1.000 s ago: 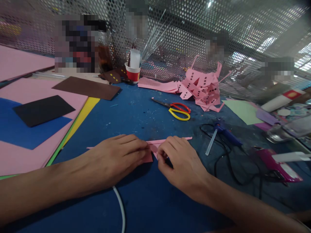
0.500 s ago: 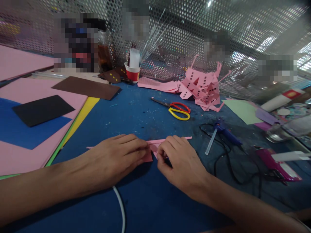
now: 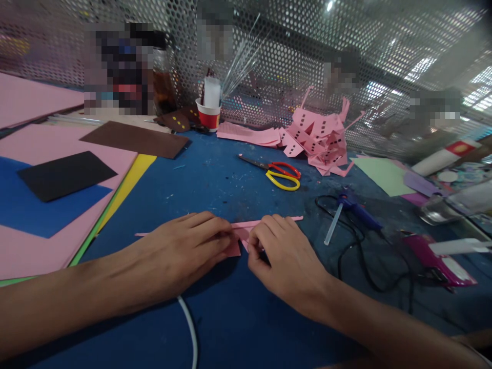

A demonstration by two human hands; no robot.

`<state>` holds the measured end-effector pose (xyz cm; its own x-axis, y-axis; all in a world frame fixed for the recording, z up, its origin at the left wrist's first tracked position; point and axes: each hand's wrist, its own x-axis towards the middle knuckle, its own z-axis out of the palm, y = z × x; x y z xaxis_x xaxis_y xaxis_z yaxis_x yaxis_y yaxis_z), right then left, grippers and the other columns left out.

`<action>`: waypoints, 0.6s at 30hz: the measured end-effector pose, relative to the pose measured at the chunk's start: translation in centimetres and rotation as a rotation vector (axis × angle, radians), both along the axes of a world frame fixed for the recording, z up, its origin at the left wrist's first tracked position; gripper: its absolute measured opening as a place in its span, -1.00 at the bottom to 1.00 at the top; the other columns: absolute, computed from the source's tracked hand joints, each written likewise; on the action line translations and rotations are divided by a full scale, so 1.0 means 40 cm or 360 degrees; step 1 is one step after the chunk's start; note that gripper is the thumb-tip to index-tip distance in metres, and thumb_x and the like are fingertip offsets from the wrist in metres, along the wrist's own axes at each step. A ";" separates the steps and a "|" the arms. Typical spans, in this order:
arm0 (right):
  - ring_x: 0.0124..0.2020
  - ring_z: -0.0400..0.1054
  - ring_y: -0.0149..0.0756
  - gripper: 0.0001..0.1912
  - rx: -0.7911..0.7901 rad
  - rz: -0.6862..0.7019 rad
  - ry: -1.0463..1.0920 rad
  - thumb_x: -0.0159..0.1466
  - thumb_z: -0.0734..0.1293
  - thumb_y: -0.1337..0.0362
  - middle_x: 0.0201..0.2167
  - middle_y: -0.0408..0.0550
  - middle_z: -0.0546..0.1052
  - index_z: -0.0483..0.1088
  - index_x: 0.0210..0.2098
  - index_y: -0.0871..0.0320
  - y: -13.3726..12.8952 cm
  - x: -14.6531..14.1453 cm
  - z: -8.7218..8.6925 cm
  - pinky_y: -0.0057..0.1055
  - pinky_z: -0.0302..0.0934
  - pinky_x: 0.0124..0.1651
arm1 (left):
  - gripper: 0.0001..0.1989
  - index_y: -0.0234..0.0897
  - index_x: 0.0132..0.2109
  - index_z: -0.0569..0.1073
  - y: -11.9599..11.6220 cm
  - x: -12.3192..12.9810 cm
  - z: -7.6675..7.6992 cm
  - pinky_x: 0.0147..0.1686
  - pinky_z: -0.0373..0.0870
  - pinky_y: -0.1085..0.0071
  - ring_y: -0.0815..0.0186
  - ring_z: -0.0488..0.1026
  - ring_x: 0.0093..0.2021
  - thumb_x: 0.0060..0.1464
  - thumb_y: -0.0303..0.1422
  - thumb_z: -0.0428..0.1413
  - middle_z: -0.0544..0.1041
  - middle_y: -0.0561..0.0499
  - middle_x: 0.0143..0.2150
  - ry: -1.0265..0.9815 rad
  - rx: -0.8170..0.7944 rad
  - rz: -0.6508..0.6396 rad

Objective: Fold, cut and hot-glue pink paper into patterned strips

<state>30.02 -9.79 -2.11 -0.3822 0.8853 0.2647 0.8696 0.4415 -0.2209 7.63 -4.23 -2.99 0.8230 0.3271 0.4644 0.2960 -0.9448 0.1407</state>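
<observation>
A folded piece of pink paper [image 3: 249,224] with a long narrow strip along its far edge lies across the blue table. My left hand [image 3: 198,248] closes on its left part, fingers bent over the paper and covering much of it. Just to the right, my right hand [image 3: 282,251] pinches the same paper with thumb and curled fingers. Both hands rest low near the table, a small gap between them. Beyond them lie scissors [image 3: 282,176] with one red and one yellow handle. A blue glue gun [image 3: 357,209] with a clear glue stick lies to the right.
Coloured sheets [image 3: 126,192] are stacked at left, with a black piece [image 3: 67,175] on top. Pink cut-outs [image 3: 319,136] with black squares pile up by the perforated metal screen [image 3: 284,61]. A paper cup [image 3: 208,115] stands there. A black cord and magenta packet [image 3: 442,261] lie right.
Both hands stay on the pink paper with almost no visible movement. The whole view has shifted very slightly.
</observation>
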 end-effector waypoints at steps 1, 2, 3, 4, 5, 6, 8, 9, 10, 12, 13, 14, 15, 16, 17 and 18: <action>-0.29 0.27 -0.24 -0.89 0.0001 -0.0001 -0.0002 0.29 0.23 0.37 -0.33 -0.04 0.46 0.35 -0.37 0.16 0.000 0.000 0.000 -0.28 0.10 -0.21 | -0.78 -0.28 -0.03 0.54 0.000 0.000 0.000 -0.11 0.49 0.29 0.23 0.50 -0.12 0.36 -0.39 0.00 0.57 -0.09 -0.09 0.0061 0.0004 0.0000; -0.29 0.27 -0.24 -0.89 0.0004 -0.0003 -0.0004 0.29 0.23 0.37 -0.33 -0.04 0.46 0.35 -0.37 0.16 0.000 0.000 0.000 -0.28 0.10 -0.21 | -0.77 -0.28 -0.02 0.54 0.001 0.000 -0.001 -0.10 0.49 0.28 0.23 0.49 -0.11 0.36 -0.39 -0.01 0.56 -0.11 -0.07 0.0124 0.0006 -0.0001; -0.29 0.27 -0.24 -0.89 0.0006 -0.0006 -0.0006 0.29 0.23 0.37 -0.33 -0.04 0.46 0.35 -0.37 0.16 0.001 0.000 0.000 -0.28 0.09 -0.20 | -0.77 -0.28 -0.02 0.53 0.002 -0.001 -0.003 -0.10 0.49 0.27 0.22 0.49 -0.10 0.36 -0.39 -0.01 0.56 -0.11 -0.06 0.0153 0.0007 0.0001; -0.29 0.27 -0.24 -0.89 0.0007 -0.0007 -0.0008 0.29 0.23 0.37 -0.33 -0.04 0.46 0.36 -0.37 0.16 0.001 0.001 0.000 -0.28 0.09 -0.20 | -0.77 -0.27 -0.02 0.53 0.002 -0.002 -0.004 -0.09 0.49 0.27 0.22 0.48 -0.09 0.36 -0.40 -0.02 0.56 -0.11 -0.06 0.0149 0.0009 0.0002; -0.28 0.27 -0.24 -0.89 0.0007 -0.0008 -0.0010 0.28 0.23 0.37 -0.33 -0.04 0.46 0.36 -0.37 0.16 0.001 0.001 0.001 -0.28 0.09 -0.20 | -0.77 -0.27 -0.02 0.53 0.003 -0.003 -0.006 -0.09 0.49 0.27 0.22 0.48 -0.08 0.36 -0.40 -0.02 0.55 -0.11 -0.05 0.0143 0.0010 -0.0001; -0.28 0.27 -0.24 -0.89 0.0006 -0.0006 -0.0012 0.28 0.23 0.38 -0.33 -0.04 0.47 0.36 -0.37 0.16 0.001 0.000 0.001 -0.28 0.09 -0.20 | -0.76 -0.27 -0.02 0.53 0.003 -0.003 -0.008 -0.09 0.49 0.27 0.22 0.48 -0.08 0.36 -0.40 -0.02 0.55 -0.11 -0.05 0.0142 0.0011 -0.0003; -0.29 0.27 -0.24 -0.89 0.0002 -0.0002 -0.0015 0.28 0.23 0.38 -0.33 -0.04 0.47 0.36 -0.37 0.16 0.002 0.000 0.002 -0.28 0.09 -0.20 | -0.76 -0.28 0.00 0.52 0.003 -0.005 -0.011 -0.09 0.49 0.26 0.21 0.47 -0.07 0.37 -0.40 -0.03 0.55 -0.12 -0.04 0.0160 0.0014 -0.0001; -0.29 0.27 -0.24 -0.89 -0.0003 -0.0001 -0.0015 0.28 0.23 0.38 -0.33 -0.03 0.47 0.36 -0.37 0.16 0.002 -0.001 0.002 -0.28 0.09 -0.20 | -0.75 -0.29 0.00 0.52 0.003 -0.005 -0.011 -0.10 0.49 0.25 0.20 0.47 -0.08 0.37 -0.40 -0.03 0.55 -0.12 -0.04 0.0171 0.0021 0.0000; -0.29 0.27 -0.24 -0.88 -0.0005 0.0000 -0.0016 0.28 0.23 0.38 -0.33 -0.03 0.47 0.36 -0.37 0.16 0.003 -0.001 0.002 -0.28 0.09 -0.21 | -0.75 -0.29 0.01 0.52 0.002 -0.006 -0.012 -0.10 0.49 0.25 0.20 0.47 -0.08 0.37 -0.40 -0.03 0.55 -0.12 -0.04 0.0176 0.0031 0.0002; -0.29 0.27 -0.23 -0.89 -0.0003 -0.0002 -0.0017 0.28 0.23 0.37 -0.33 -0.03 0.47 0.35 -0.38 0.16 0.002 -0.002 0.001 -0.28 0.09 -0.21 | -0.75 -0.28 0.00 0.53 0.002 -0.005 -0.012 -0.10 0.48 0.24 0.20 0.47 -0.08 0.37 -0.39 -0.03 0.55 -0.12 -0.05 0.0182 0.0043 0.0008; -0.29 0.27 -0.23 -0.89 0.0001 -0.0003 -0.0017 0.28 0.23 0.37 -0.33 -0.03 0.47 0.35 -0.38 0.16 0.002 -0.002 0.001 -0.28 0.09 -0.21 | -0.75 -0.27 0.00 0.53 0.002 -0.005 -0.012 -0.09 0.48 0.24 0.20 0.47 -0.08 0.36 -0.39 -0.03 0.55 -0.12 -0.05 0.0179 0.0044 0.0011; -0.29 0.28 -0.23 -0.88 0.0009 -0.0004 -0.0018 0.28 0.22 0.37 -0.33 -0.03 0.47 0.35 -0.38 0.16 0.002 -0.002 0.001 -0.28 0.09 -0.20 | -0.75 -0.27 -0.01 0.53 0.002 -0.005 -0.011 -0.09 0.48 0.25 0.20 0.47 -0.08 0.36 -0.39 -0.03 0.55 -0.12 -0.06 0.0173 0.0042 0.0009; -0.28 0.28 -0.23 -0.88 0.0016 -0.0004 -0.0019 0.29 0.22 0.37 -0.33 -0.03 0.47 0.35 -0.38 0.16 0.001 -0.001 0.001 -0.28 0.10 -0.20 | -0.75 -0.27 -0.01 0.54 0.003 -0.005 -0.011 -0.09 0.48 0.25 0.20 0.47 -0.08 0.36 -0.39 -0.02 0.55 -0.12 -0.07 0.0165 0.0036 0.0007; -0.28 0.28 -0.23 -0.88 0.0017 -0.0005 -0.0020 0.29 0.22 0.37 -0.32 -0.03 0.47 0.35 -0.38 0.15 0.001 -0.001 0.000 -0.28 0.10 -0.20 | -0.76 -0.26 -0.02 0.54 0.003 -0.005 -0.010 -0.08 0.48 0.26 0.20 0.47 -0.09 0.36 -0.39 -0.01 0.55 -0.12 -0.07 0.0152 0.0028 0.0006; -0.28 0.28 -0.23 -0.88 0.0016 -0.0004 -0.0020 0.29 0.22 0.37 -0.32 -0.03 0.47 0.35 -0.38 0.15 0.000 -0.001 0.000 -0.28 0.10 -0.20 | -0.76 -0.25 -0.02 0.55 0.003 -0.005 -0.010 -0.08 0.48 0.27 0.21 0.47 -0.09 0.35 -0.38 -0.01 0.55 -0.12 -0.07 0.0137 0.0018 0.0004; -0.28 0.28 -0.23 -0.87 0.0014 -0.0005 -0.0020 0.30 0.22 0.37 -0.32 -0.03 0.47 0.35 -0.38 0.15 0.000 0.000 0.000 -0.28 0.10 -0.20 | -0.77 -0.24 -0.02 0.55 0.003 -0.005 -0.010 -0.08 0.48 0.28 0.22 0.47 -0.10 0.35 -0.37 0.00 0.55 -0.12 -0.08 0.0121 0.0008 0.0005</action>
